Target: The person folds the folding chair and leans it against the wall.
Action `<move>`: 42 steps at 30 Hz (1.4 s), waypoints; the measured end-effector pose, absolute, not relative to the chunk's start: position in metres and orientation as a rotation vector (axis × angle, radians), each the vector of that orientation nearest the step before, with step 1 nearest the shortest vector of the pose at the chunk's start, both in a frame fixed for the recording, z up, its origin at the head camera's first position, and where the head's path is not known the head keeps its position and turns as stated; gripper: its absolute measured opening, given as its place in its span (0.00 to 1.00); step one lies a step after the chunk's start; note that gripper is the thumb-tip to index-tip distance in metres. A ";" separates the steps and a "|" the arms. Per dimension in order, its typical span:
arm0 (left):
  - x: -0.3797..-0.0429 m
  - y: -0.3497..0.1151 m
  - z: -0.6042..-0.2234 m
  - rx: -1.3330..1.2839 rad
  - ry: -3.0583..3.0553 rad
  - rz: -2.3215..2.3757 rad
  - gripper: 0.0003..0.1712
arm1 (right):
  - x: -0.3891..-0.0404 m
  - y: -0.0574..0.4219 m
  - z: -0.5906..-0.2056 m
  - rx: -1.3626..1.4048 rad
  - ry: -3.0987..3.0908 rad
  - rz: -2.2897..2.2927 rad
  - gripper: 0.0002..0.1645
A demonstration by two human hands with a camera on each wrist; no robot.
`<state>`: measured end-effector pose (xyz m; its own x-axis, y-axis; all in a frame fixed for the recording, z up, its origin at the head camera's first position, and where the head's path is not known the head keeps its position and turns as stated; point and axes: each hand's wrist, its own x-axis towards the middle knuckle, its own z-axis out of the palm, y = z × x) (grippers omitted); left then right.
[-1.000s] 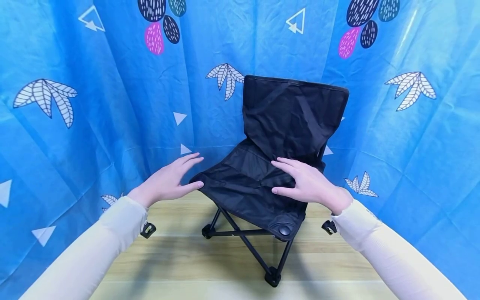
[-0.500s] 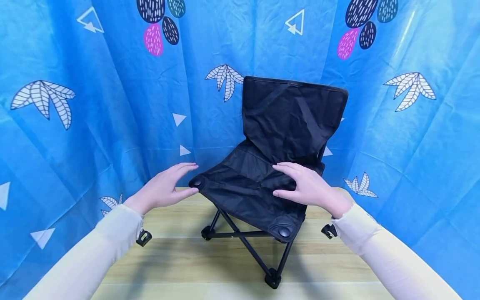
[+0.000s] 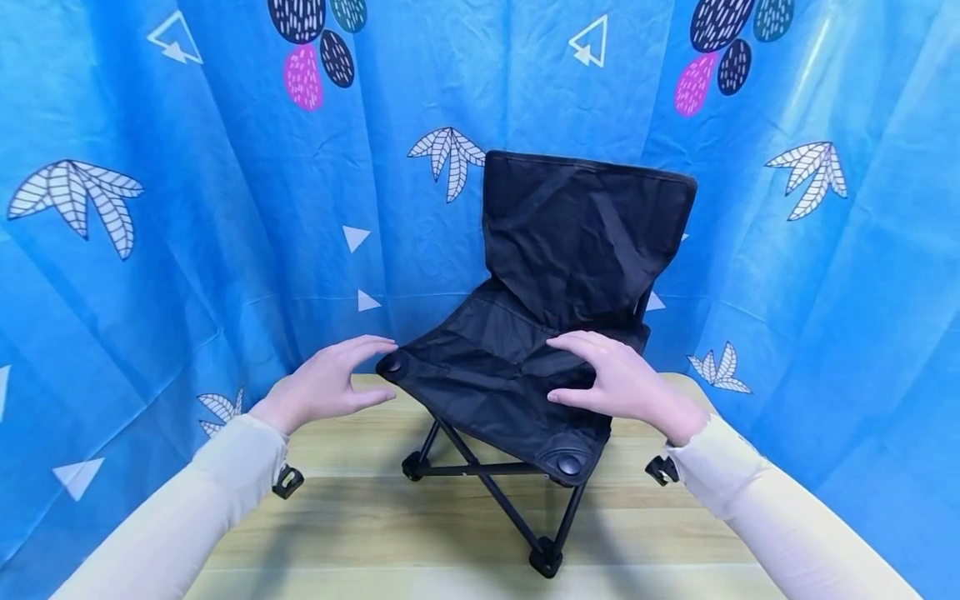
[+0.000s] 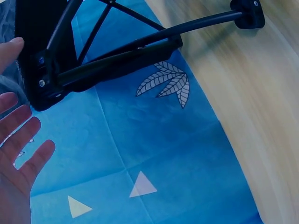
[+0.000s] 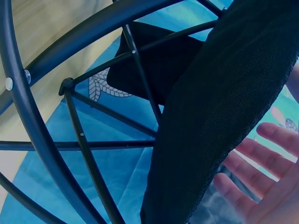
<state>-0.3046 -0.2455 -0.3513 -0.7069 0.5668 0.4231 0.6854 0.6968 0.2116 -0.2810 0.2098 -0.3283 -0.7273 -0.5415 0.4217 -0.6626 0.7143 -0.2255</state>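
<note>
A black folding chair [image 3: 517, 367] with a fabric seat and backrest stands unfolded on crossed metal legs. My left hand [image 3: 330, 383] hovers by the seat's left front corner, fingers and thumb spread apart around nothing. In the left wrist view, that hand [image 4: 21, 149] shows spread fingers beside the chair's frame [image 4: 112, 63]. My right hand [image 3: 615, 375] is held over the right part of the seat, thumb and fingers apart. From the right wrist view, the right hand's fingers [image 5: 252, 172] lie near the edge of the black seat fabric [image 5: 205, 102], holding nothing.
The chair stands on a light wood-grain tabletop [image 3: 360, 533]. Blue patterned cloth [image 3: 225, 208] hangs behind and on both sides, close to the backrest. A small black buckle [image 3: 287, 481] hangs at the left cuff, another black buckle [image 3: 662, 470] at the right cuff.
Both hands have sunk a little, and the left has drawn slightly left, uncovering the seat's left front corner. The chair has stayed in place.
</note>
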 end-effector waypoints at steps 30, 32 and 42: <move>-0.318 -0.231 -0.372 -1.082 -2.364 -0.380 0.24 | -0.264 0.210 -0.340 1.089 -2.476 0.543 0.43; -0.318 -0.231 -0.371 -1.075 -2.373 -0.379 0.24 | -0.263 0.210 -0.339 1.101 -2.460 0.553 0.43; -0.319 -0.228 -0.367 -1.043 -2.433 -0.396 0.23 | -0.255 0.211 -0.336 1.178 -2.391 0.547 0.39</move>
